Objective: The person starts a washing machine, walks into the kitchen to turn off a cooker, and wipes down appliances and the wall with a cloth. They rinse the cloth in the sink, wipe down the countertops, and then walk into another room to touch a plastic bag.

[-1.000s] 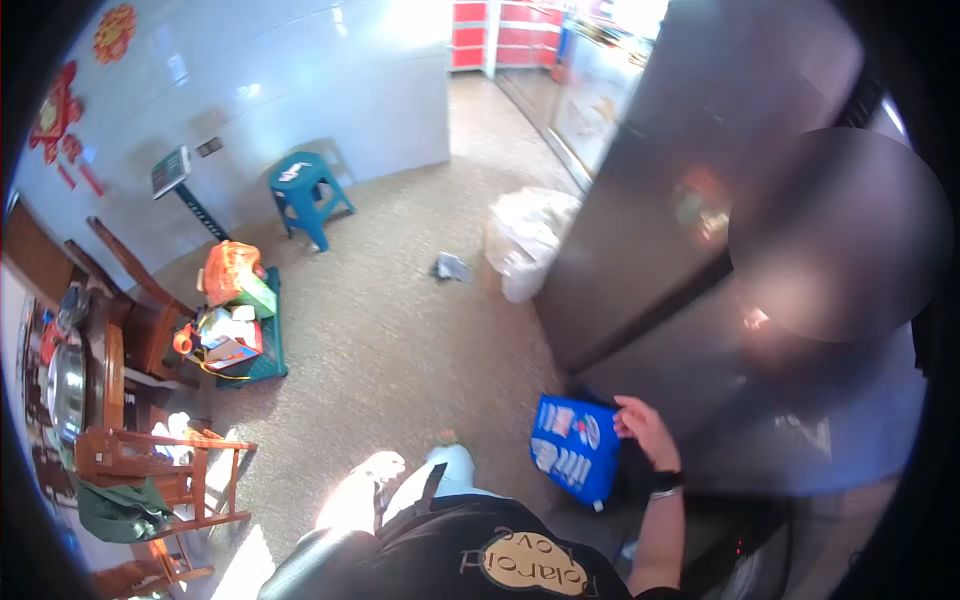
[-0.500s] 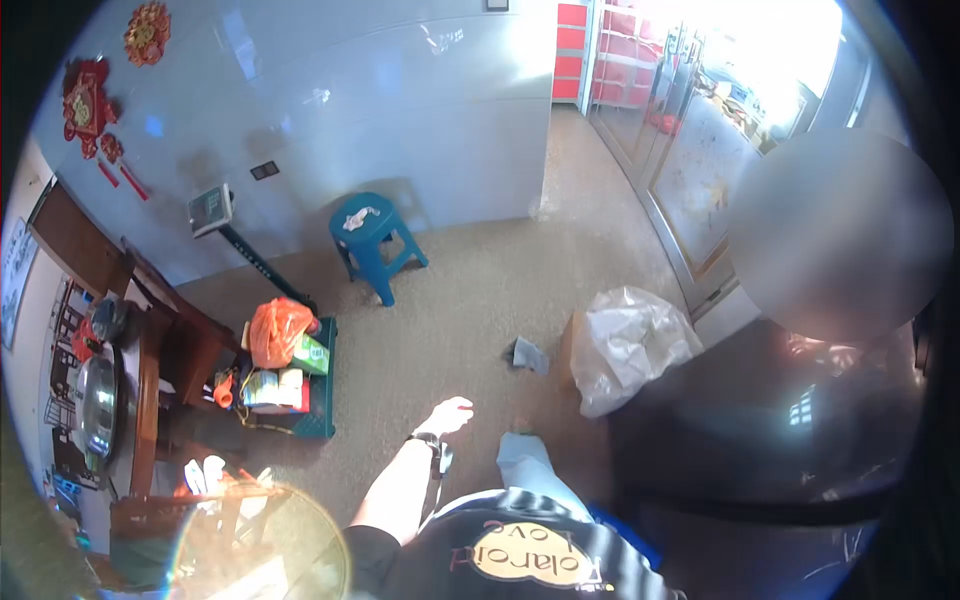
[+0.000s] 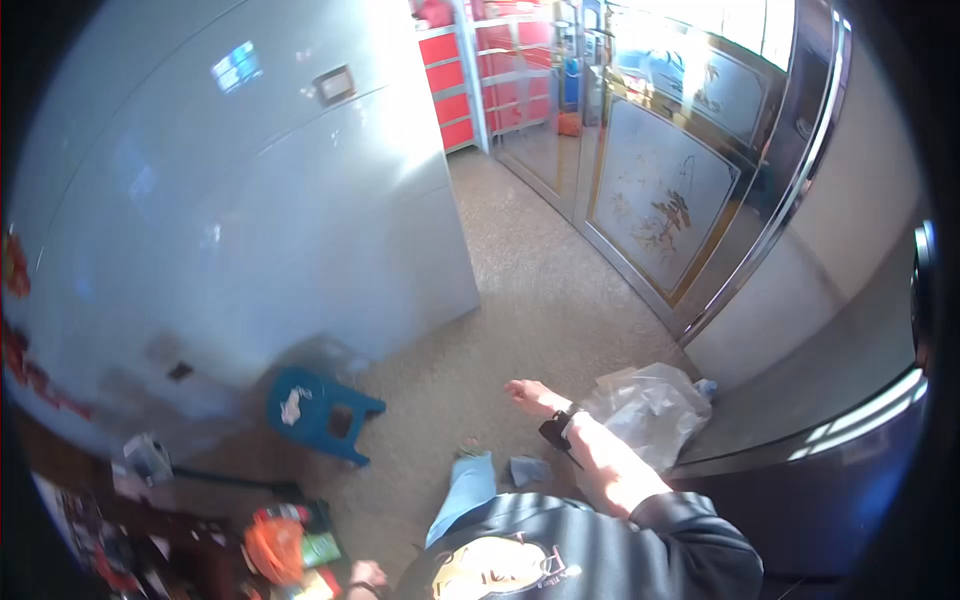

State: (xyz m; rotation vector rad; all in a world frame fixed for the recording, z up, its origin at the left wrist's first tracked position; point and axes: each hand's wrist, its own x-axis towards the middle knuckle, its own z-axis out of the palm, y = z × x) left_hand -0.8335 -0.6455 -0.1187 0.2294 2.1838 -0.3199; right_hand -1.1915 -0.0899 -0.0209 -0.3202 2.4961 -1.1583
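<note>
Change: right hand (image 3: 535,397) has swung forward into view, left hand (image 3: 370,575) has dropped back to the bottom edge. Meaning: neither looks engaged with anything, so likely just moving across the room. Right fingers loosely bent, nothing visible in them; left fingers blurred, can't tell their state or if they hold anything. Counts: 2 hands, 1 pale plastic bag (image 3: 665,400) on the floor to the right of the right fingers, partly behind the forearm; 1 grey piece (image 3: 530,470) on the floor, bodyward of the right fingers; 1 blue stool (image 3: 312,390) well left of them, 1 white cloth-like thing (image 3: 291,406) on it; 1 orange bag (image 3: 272,550) left of the left fingers, apart
</note>
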